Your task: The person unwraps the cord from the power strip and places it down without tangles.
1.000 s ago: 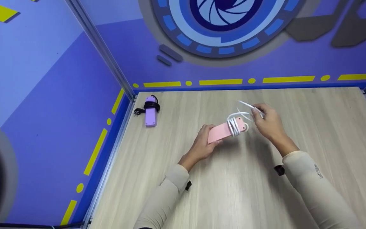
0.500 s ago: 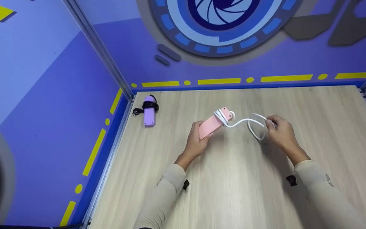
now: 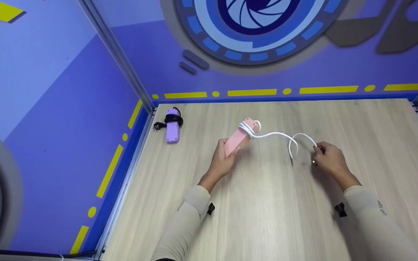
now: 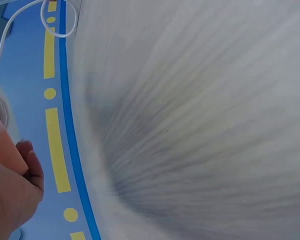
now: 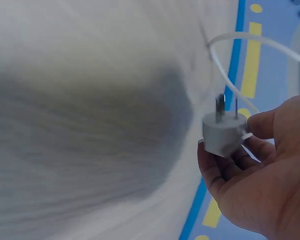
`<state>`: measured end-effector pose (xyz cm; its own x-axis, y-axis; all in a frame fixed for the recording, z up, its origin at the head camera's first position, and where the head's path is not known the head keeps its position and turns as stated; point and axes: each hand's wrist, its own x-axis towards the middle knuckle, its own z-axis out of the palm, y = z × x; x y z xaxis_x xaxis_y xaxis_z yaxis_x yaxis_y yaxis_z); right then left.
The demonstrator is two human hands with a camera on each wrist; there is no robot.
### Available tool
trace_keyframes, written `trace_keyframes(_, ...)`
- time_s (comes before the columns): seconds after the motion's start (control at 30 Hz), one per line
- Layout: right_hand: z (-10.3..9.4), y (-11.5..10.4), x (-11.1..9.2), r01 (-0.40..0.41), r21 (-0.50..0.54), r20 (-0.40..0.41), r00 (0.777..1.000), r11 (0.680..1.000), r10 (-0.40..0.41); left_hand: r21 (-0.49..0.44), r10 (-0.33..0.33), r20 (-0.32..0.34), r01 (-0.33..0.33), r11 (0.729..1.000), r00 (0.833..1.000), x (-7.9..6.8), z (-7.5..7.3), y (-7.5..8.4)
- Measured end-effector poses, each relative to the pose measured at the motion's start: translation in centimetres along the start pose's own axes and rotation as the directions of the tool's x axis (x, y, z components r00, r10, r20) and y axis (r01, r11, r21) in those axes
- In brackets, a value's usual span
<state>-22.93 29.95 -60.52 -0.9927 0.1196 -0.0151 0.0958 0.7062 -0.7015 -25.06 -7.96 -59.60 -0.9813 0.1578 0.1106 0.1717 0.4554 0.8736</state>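
Observation:
A pink power strip (image 3: 235, 142) is gripped at its lower end by my left hand (image 3: 220, 161), tilted above the table. Several turns of its white cord (image 3: 276, 133) wrap the far end, and a loose length runs right in a loop. My right hand (image 3: 331, 158) holds the cord's end. The right wrist view shows the white plug (image 5: 222, 132) there, metal pins pointing up, between thumb and fingers. At the left edge of the left wrist view, the strip's corner (image 4: 5, 150) shows within the curled fingers.
A purple power strip (image 3: 172, 134) lies at the table's back left corner, its black cord (image 3: 173, 119) wound round it and its black plug (image 3: 159, 126) sticking out left. Blue-purple panels (image 3: 71, 90) enclose the wooden table (image 3: 267, 203) on the left and back.
My right hand has moved right and toward me with the plug, drawing out more loose cord. My left hand has shifted left, and the pink power strip has turned to point more steeply away.

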Motion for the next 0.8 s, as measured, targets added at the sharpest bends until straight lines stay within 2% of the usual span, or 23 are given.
trace_keyframes(0.1,0.1,0.8,-0.2,-0.028,-0.006,0.028,0.999,1.0,0.028,-0.002,-0.006,0.006,0.006,1.0,1.0,0.0,0.1,-0.2)
trace_keyframes(0.27,0.3,1.1,-0.4,-0.03,-0.041,-0.005,1.0,0.999,0.03,0.046,-0.011,0.017,0.01,0.999,1.0,0.1,0.1,-0.2)
trace_keyframes(0.4,0.4,0.2,-0.5,0.01,-0.06,-0.062,0.998,0.998,-0.014,0.085,-0.005,0.03,0.002,0.996,1.0,0.4,-0.2,0.2)
trace_keyframes(0.47,0.4,-0.7,-0.5,0.075,-0.054,-0.13,0.988,0.996,-0.081,0.09,-0.006,0.042,0.002,0.996,0.999,0.5,-0.3,0.5)
trace_keyframes(0.53,0.6,-2.0,-0.4,0.171,-0.043,-0.197,0.964,0.984,-0.176,0.092,-0.003,0.052,-0.002,0.996,0.999,0.6,-0.3,0.7)
trace_keyframes(0.63,1.0,-4.5,-0.1,0.336,-0.045,-0.258,0.906,0.941,-0.336,0.088,0.001,0.058,-0.006,0.996,0.998,0.6,-0.2,1.1)
trace_keyframes(0.7,1.1,-6.4,0.0,0.429,-0.058,-0.248,0.868,0.901,-0.429,0.084,0.005,0.068,-0.011,0.996,0.998,0.7,-0.1,1.2)
trace_keyframes(0.8,1.5,-9.1,-0.2,0.519,-0.097,-0.184,0.829,0.849,-0.528,0.088,0.013,0.095,-0.022,0.996,0.995,0.6,0.1,1.3)
